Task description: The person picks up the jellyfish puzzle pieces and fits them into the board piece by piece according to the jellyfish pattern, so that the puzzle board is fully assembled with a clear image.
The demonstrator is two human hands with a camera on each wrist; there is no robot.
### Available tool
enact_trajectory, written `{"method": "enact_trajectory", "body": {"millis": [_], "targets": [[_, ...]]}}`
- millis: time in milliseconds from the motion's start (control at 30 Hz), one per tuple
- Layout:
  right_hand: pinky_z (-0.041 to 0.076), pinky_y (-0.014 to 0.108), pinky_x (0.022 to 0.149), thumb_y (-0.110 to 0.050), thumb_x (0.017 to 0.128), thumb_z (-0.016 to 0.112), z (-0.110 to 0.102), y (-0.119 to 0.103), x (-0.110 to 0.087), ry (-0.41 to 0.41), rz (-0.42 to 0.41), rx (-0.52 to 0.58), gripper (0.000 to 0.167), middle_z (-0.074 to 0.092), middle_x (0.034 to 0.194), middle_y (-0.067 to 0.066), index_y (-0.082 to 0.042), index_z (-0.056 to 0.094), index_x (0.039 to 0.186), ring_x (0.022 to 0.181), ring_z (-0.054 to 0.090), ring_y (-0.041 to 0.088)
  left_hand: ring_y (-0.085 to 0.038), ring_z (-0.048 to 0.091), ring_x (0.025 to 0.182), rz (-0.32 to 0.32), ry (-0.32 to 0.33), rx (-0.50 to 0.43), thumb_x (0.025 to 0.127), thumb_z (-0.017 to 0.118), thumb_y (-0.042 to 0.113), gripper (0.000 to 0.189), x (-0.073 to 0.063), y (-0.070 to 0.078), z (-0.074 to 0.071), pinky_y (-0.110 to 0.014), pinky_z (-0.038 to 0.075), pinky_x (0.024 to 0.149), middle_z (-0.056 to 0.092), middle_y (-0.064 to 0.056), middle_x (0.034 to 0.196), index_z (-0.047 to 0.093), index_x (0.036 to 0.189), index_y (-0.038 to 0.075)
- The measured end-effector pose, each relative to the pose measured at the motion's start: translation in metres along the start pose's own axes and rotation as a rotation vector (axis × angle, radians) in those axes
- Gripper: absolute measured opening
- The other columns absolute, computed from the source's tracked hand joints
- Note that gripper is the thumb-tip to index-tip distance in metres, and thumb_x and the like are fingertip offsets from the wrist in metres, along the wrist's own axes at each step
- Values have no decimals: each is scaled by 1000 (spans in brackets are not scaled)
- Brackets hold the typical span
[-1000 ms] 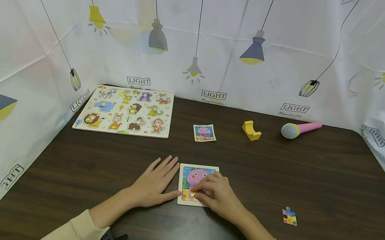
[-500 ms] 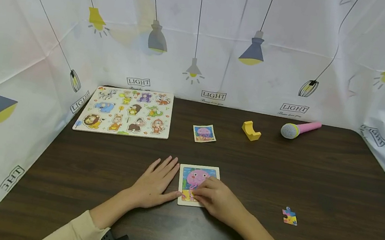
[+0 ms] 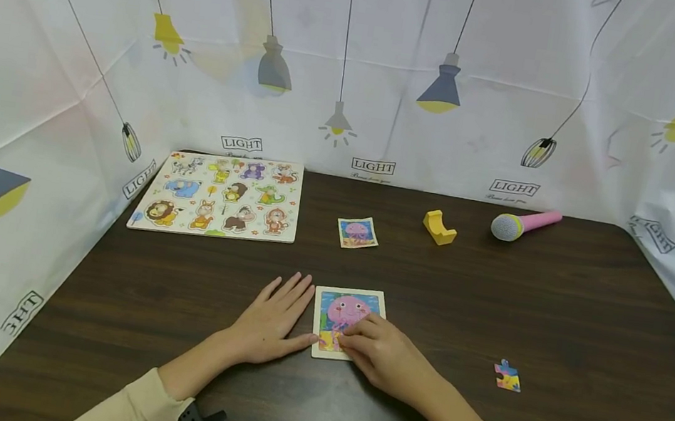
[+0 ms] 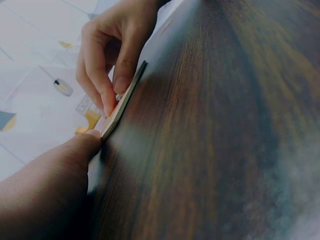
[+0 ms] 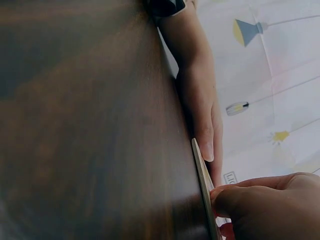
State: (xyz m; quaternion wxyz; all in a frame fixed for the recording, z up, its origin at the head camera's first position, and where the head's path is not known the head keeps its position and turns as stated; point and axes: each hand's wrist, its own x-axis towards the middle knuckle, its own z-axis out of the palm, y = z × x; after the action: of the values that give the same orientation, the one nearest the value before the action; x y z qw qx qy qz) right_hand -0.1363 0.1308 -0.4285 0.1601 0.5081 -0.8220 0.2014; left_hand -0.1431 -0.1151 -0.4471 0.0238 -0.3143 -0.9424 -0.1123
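A small square jigsaw puzzle (image 3: 347, 308) with a pale frame and a pink octopus picture lies in front of the person. The left hand (image 3: 272, 320) lies flat beside it, fingers spread, its thumb tip at the frame's lower left edge. Over the lower part of the picture, the thumb and fingers of the right hand (image 3: 385, 354) pinch a puzzle piece (image 4: 119, 97), mostly hidden by the fingertips. Both wrist views show the frame edge-on, with the right fingers reaching down onto it. One loose puzzle piece (image 3: 507, 375), blue and yellow, lies to the right.
An animal puzzle board (image 3: 218, 232) stands at the back left of the dark wooden table (image 3: 589, 310). A small octopus picture card (image 3: 357, 233), a yellow curved block (image 3: 439, 228) and a pink toy microphone (image 3: 525, 225) lie along the back, before a printed cloth.
The right fingers have shifted slightly on the lower part of the puzzle, uncovering more of the octopus. The left hand keeps its place.
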Motion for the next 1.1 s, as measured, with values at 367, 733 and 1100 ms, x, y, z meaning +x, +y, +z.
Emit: {"method": "enact_trajectory", "body": {"millis": [367,733,1100], "targets": [[48,28,79,-7,79,70,-3,-2,-6,-5,-20,18,17,62,99,0,-9,71,96,93,55,15,-25,7,139,-2,0,0,91,28,63,81,0,-1,0,-47,5,109,12,-11,152,18,146,4],[45,25,83,-4,81,67,-16,1,-22,32,-58,96,21,60,105,3,-8,68,101,96,55,16,-24,6,139,-6,-5,11,90,25,65,82,0,-1,3,-47,5,109,11,-10,152,18,146,5],[39,19,85,-15,89,61,-44,14,-58,17,125,8,15,60,106,5,-8,68,100,99,53,19,-23,4,139,-9,-11,0,90,26,65,83,0,-1,3,-46,4,109,10,-10,153,16,147,5]]}}
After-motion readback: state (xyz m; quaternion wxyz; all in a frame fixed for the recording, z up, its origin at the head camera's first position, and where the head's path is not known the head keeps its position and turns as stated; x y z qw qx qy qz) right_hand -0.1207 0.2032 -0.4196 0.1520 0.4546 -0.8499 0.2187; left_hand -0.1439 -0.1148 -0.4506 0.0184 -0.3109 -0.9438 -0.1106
